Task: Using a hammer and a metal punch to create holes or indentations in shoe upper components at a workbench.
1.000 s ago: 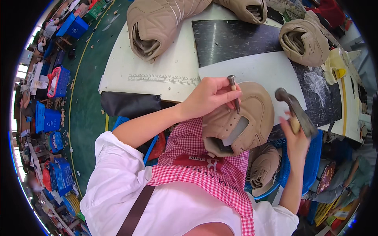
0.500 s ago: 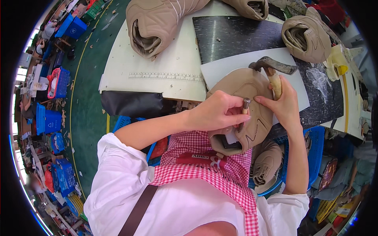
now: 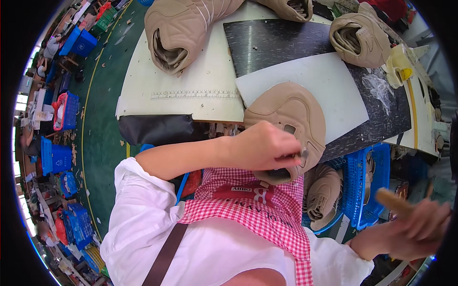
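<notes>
Here in the head view, the bare left hand point(image 3: 269, 147) sits near the middle of the frame, fingers curled in tight around a small metal-ended tool point(image 3: 304, 152), its round end peeking out at the right of the fist, most of the shaft hidden. Right there behind that hand is the curved tan shoe upper point(image 3: 286, 105), just right of centre, overlapping a smooth white sheet point(image 3: 334, 86) at its top, its lower part reaching down past the table edge to the red-and-white checked cloth apron point(image 3: 205, 209). And out at lower right, well apart from the upper, there's the bare right hand point(image 3: 420, 229), badly blurred, fingers wrapped around a tan wooden handle point(image 3: 393, 202) that points to the upper left; what's on its other end, I cannot tell. Up top, a large padded tan bundle with pale cord point(image 3: 181, 28) at upper left, a smaller tan bundle point(image 3: 291, 9) cut by the top edge, and a rounded nested tan bundle point(image 3: 372, 43) at upper right: that's 3. The sheet overlaps a speckled black board point(image 3: 267, 40), a crumpled clear plastic scrap point(image 3: 379, 90) on its right side, and the white tabletop point(image 3: 200, 76) carries a printed ruler scale point(image 3: 195, 95). Lower right of centre, a folded tan upper point(image 3: 323, 193) sits beside a blue plastic basket point(image 3: 380, 171).
</notes>
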`<action>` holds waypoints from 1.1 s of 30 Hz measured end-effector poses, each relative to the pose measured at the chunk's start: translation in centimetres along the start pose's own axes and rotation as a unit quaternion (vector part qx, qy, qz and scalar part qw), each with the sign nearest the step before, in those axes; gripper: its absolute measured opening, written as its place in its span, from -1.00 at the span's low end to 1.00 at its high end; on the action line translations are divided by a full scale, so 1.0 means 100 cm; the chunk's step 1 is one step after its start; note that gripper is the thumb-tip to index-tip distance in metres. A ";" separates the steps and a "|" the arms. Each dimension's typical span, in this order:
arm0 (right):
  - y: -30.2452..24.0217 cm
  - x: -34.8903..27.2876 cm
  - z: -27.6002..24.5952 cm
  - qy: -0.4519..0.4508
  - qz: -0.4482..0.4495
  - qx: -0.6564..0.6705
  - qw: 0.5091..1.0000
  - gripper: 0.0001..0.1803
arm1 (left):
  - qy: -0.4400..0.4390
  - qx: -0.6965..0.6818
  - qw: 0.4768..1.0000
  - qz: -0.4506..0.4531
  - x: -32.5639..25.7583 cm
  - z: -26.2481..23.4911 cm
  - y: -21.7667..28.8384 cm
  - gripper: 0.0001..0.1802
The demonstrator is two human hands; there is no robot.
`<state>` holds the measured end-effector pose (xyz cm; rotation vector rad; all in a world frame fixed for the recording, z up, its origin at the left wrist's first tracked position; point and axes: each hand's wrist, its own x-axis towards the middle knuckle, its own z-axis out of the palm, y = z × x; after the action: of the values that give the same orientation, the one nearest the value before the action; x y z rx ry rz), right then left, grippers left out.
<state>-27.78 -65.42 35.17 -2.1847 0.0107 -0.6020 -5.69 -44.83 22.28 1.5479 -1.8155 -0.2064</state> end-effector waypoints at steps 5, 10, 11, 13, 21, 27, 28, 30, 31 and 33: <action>-0.004 -0.013 0.075 -0.164 0.212 -0.141 0.953 -0.77 | 0.013 -0.137 0.987 -0.080 -0.013 0.003 -0.012 -0.89; 0.001 -0.041 0.039 0.095 0.275 -0.024 0.956 -0.69 | 0.092 -0.405 0.881 -0.228 -0.007 0.014 -0.020 -0.88; -0.007 -0.039 0.028 0.105 0.246 -0.024 0.963 -0.67 | 0.101 -0.356 0.906 -0.203 -0.006 0.012 -0.018 -0.84; -0.016 -0.029 0.020 0.189 0.026 0.136 0.972 -0.61 | 0.104 -0.304 0.930 -0.176 0.002 0.011 -0.012 -0.78; 0.009 -0.018 0.075 -0.030 0.325 -0.119 0.938 -0.77 | 0.098 -0.252 0.955 -0.120 -0.007 0.012 -0.019 -0.88; -0.030 -0.012 0.020 0.181 0.056 0.272 0.943 -0.73 | 0.130 -0.333 0.912 -0.202 0.003 0.017 -0.017 -0.82; -0.028 -0.008 0.031 0.180 0.055 0.272 0.944 -0.73 | 0.123 -0.242 0.947 -0.171 0.003 0.017 -0.015 -0.82; -0.011 -0.009 0.058 0.024 0.112 0.033 0.993 -0.73 | 0.096 -0.122 0.985 -0.078 0.006 0.015 -0.008 -0.83; -0.001 -0.009 0.072 -0.060 0.134 -0.082 0.986 -0.73 | 0.068 0.005 0.998 0.007 0.003 0.013 -0.006 -0.83; 0.006 0.000 0.083 -0.057 0.295 -0.029 0.953 -0.78 | 0.062 0.042 0.997 0.023 -0.001 0.013 -0.008 -0.84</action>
<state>-24.20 -59.65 30.39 -2.1192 0.6045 -0.1349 -5.85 -45.36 20.87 1.5400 -1.7798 -0.0131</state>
